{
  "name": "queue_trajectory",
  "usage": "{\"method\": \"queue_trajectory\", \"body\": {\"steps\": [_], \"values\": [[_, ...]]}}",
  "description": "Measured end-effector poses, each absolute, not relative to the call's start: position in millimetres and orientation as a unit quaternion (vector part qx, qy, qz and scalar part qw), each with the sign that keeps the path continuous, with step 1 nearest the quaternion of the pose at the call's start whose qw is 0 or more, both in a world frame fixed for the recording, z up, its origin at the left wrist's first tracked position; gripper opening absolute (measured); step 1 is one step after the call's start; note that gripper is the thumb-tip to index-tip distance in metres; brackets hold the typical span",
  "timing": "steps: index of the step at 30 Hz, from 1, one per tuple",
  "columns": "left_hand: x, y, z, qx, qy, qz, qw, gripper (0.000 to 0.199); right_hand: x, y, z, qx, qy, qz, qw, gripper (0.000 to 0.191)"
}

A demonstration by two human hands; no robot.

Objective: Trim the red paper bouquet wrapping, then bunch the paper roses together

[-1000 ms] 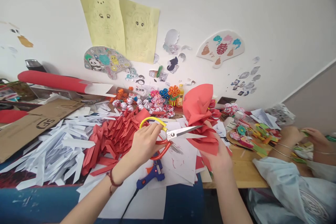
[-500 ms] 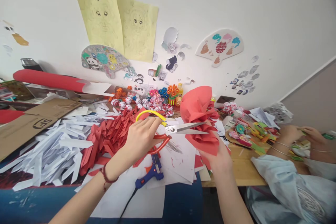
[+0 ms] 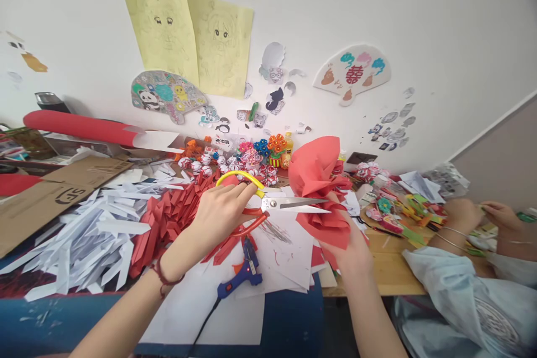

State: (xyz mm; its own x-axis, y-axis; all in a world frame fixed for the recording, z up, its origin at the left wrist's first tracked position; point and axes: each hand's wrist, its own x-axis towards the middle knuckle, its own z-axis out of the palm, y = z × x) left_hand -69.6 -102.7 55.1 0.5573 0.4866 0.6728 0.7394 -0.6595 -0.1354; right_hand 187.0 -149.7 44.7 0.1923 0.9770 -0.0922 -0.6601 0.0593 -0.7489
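Scissor work: the step in hand looks like trimming, or lining up a trim, with the scissors (image 3: 273, 203) set against the red paper bundle (image 3: 314, 165).
Blades: slightly parted, pointing right across the front of the bundle; whether a layer lies between them cannot be told. A clean cut would probably call for seating the chosen layer deep between them, with the bundle kept steady and fingers clear.
Left hand (image 3: 220, 210): curled around the scissors' yellow and red handles.
Right hand (image 3: 352, 249): gripping the bundle from below and behind; most of its fingers are hidden, so their exact pinch cannot be told.
Red paper: one broad, smooth, rounded flap stands at the top; below it come crumpled, ruffled folds and a wide lower flap. It looks thin and soft, likely to give under the blades.
Bundle's place: held up above the right edge of the blue table (image 3: 50, 319), near where the wooden table (image 3: 390, 271) begins.
Glue gun (image 3: 241, 277): on white sheets (image 3: 210, 319) near the blue table's front edge.
Strips: red strips (image 3: 163, 224) lie beside white strips (image 3: 84, 235), toward the table's left.
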Motion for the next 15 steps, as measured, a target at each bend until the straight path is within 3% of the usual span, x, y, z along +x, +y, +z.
{"method": "queue_trajectory", "body": {"steps": [9, 15], "values": [[-72.5, -104.5, 60.3, -0.86, -0.355, -0.297, 0.217, 0.017, 197.3, -148.6, 29.1, -0.342, -0.174, 0.62, 0.685, 0.011], [-74.0, -102.4, 58.4, -0.853, -0.346, -0.316, 0.232, 0.013, 185.3, -155.3, 44.7, -0.359, -0.153, 0.621, 0.68, 0.014]]}}
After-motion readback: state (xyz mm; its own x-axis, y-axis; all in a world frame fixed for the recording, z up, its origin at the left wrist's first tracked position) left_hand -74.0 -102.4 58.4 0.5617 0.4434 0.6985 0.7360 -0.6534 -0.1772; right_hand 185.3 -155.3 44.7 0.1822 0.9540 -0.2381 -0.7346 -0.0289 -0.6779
